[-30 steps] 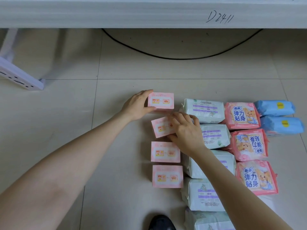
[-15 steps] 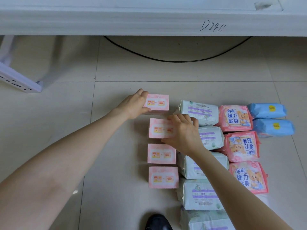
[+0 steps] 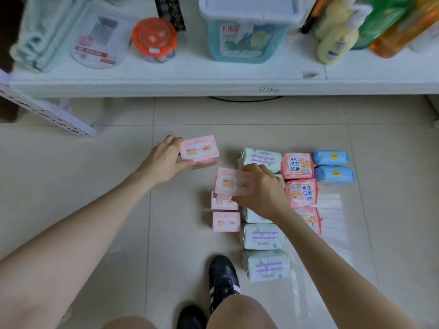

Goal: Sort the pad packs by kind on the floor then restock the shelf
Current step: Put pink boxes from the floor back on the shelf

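While held, two pink packs [image 3: 199, 151].

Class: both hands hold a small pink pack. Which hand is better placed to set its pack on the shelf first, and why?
Probably the left hand. Its pink pack is already lifted nearest the shelf edge, with bare floor ahead. The right hand holds its pack lower, over the remaining pink packs.

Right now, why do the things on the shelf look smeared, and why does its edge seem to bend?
Head view: the bottles and tub along the top are streaked by motion blur; the shelf edge bows slightly, from the wide-angle lens; the pink packs in both hands are slightly soft; lighting is soft and even, with faint shadows beside the packs.
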